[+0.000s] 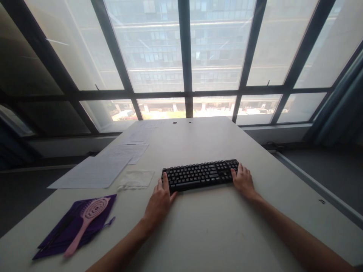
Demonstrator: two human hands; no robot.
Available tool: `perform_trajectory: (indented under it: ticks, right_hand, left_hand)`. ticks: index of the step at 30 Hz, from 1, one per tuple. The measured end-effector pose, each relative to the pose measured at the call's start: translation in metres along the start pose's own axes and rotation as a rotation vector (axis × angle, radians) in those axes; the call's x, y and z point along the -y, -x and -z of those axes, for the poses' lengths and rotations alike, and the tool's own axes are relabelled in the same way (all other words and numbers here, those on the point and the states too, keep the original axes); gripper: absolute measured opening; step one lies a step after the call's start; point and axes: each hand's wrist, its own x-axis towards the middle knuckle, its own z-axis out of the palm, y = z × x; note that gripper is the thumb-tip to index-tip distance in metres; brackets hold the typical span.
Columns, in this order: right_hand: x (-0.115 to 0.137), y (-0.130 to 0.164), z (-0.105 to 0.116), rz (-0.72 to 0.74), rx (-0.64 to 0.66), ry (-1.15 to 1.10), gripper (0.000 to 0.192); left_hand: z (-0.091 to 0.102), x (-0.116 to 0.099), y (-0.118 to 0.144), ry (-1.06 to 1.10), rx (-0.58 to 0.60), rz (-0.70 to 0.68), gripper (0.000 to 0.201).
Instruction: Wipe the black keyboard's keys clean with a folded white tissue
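A black keyboard [201, 175] lies on the white table [195, 223], slightly tilted in view with its right end farther back. My left hand [159, 198] is at its left end, the index finger stretched along that edge and the thumb by the front corner. At the opposite end, my right hand [244, 181] grips the keyboard, its thumb over the top and its fingers past the right edge. The fingertips under the keyboard's ends are hidden.
Left of the keyboard lie a folded translucent pouch [137, 178] and several paper sheets [93, 172]. A pink hairbrush [92, 211] rests on a purple drawstring bag [61, 232] at the near left. Large windows [215, 45] stand behind the table; a curtain [337, 109] hangs at right.
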Motion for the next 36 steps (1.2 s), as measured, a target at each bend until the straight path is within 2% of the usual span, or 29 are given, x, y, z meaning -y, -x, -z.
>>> perform_trajectory:
  ticks: [4,9,17,19,22,24,30,36]
  right_hand:
    - [0.001,0.007,0.000,-0.013,-0.009,0.020,0.070]
    - [0.002,0.012,0.006,-0.019,0.008,-0.007,0.073]
    - [-0.008,0.016,0.011,-0.046,-0.008,-0.201,0.070]
    - [-0.012,0.016,0.013,-0.062,-0.004,-0.249,0.069]
    - [-0.018,0.017,0.014,-0.080,0.000,-0.309,0.068]
    - [-0.022,0.019,0.014,-0.089,0.000,-0.330,0.067]
    - [-0.026,0.021,0.013,-0.085,-0.008,-0.329,0.068]
    - [-0.025,0.015,0.017,-0.145,0.001,-0.391,0.073]
  left_hand:
    - [-0.007,0.006,0.009,-0.034,0.031,-0.010,0.082]
    - [-0.016,0.025,0.013,0.119,0.039,0.005,0.083]
    - [-0.004,0.042,-0.005,0.346,-0.001,0.042,0.059]
    - [-0.005,0.043,0.000,0.347,-0.001,0.050,0.064]
    - [-0.008,0.044,0.013,0.293,0.025,-0.018,0.083]
    - [-0.008,0.045,0.022,0.255,0.045,-0.056,0.088]
    - [-0.002,0.040,0.031,0.187,0.089,-0.036,0.094]
    - [-0.006,0.040,0.029,0.175,0.061,-0.061,0.092]
